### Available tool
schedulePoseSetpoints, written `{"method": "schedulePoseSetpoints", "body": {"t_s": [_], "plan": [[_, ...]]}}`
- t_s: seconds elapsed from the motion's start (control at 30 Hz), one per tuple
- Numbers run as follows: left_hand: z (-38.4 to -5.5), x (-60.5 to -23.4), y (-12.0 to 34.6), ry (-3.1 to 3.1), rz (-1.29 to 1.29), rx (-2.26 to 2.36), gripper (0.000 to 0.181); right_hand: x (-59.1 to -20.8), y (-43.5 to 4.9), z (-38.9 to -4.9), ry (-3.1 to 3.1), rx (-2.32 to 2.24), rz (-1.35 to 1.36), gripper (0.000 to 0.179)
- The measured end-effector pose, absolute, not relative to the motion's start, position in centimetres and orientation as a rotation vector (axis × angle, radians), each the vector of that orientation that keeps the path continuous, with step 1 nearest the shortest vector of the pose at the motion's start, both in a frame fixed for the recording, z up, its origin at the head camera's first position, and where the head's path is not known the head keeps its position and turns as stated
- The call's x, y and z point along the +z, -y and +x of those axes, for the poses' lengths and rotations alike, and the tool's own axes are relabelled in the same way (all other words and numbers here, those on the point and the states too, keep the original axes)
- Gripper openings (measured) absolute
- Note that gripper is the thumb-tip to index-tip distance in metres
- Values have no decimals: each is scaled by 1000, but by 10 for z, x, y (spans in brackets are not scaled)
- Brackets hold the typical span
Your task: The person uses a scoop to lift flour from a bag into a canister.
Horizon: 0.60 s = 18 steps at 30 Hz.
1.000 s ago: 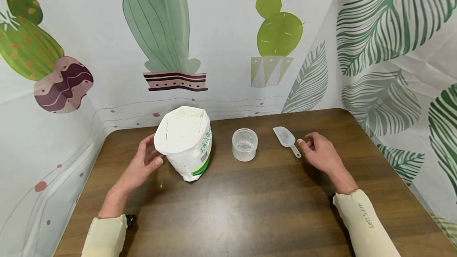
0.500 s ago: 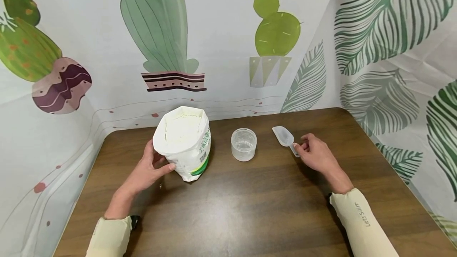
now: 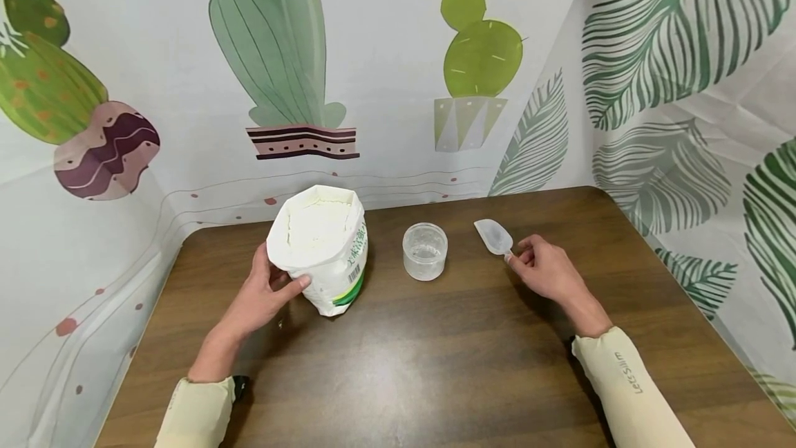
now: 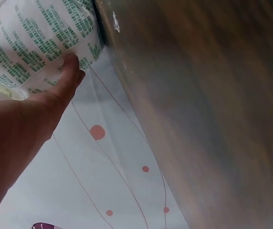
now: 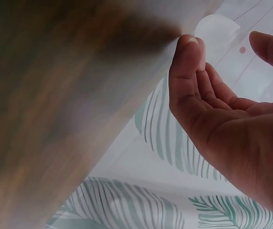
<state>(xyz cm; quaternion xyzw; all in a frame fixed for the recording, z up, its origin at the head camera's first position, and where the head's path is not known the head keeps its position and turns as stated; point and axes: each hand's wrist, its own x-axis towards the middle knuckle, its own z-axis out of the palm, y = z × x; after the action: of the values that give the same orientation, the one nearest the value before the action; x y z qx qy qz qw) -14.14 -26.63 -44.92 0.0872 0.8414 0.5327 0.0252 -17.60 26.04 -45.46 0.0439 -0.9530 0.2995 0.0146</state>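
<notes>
An open white bag of flour (image 3: 336, 275) with green print and a barcode stands upright at the left, filled with white powder (image 3: 318, 223). My left hand (image 3: 251, 299) grips its left side, thumb on the front and fingers behind it. In the left wrist view a fingertip presses into the printed side of the bag (image 4: 36, 47). At the right lies a translucent plastic scoop (image 3: 495, 237), bowl pointing away to the left. My right hand (image 3: 547, 269) pinches its handle, which the fingers mostly hide. Between them stands a clear round plastic container (image 3: 425, 252).
A dark brown wooden table (image 3: 398, 365) carries everything. Close behind it hangs a white cloth backdrop (image 3: 392, 54) printed with cacti and leaves, which also runs along both sides.
My left hand has moved right from beside the bag and taken hold of its side. My right hand has moved left onto the scoop's handle. The container has stayed in place.
</notes>
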Motion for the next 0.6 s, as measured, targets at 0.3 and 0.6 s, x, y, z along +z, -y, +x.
{"method": "schedulePoseSetpoints", "body": {"t_s": [0.3,0.6], "plan": [[-142,-446,265,-2608,260,1640,98,-456,-260,-177,2979,944,144,41],[-141,-444,264,-2599,271,1648,96,-457,-259,-178,3005,955,160,30]]}}
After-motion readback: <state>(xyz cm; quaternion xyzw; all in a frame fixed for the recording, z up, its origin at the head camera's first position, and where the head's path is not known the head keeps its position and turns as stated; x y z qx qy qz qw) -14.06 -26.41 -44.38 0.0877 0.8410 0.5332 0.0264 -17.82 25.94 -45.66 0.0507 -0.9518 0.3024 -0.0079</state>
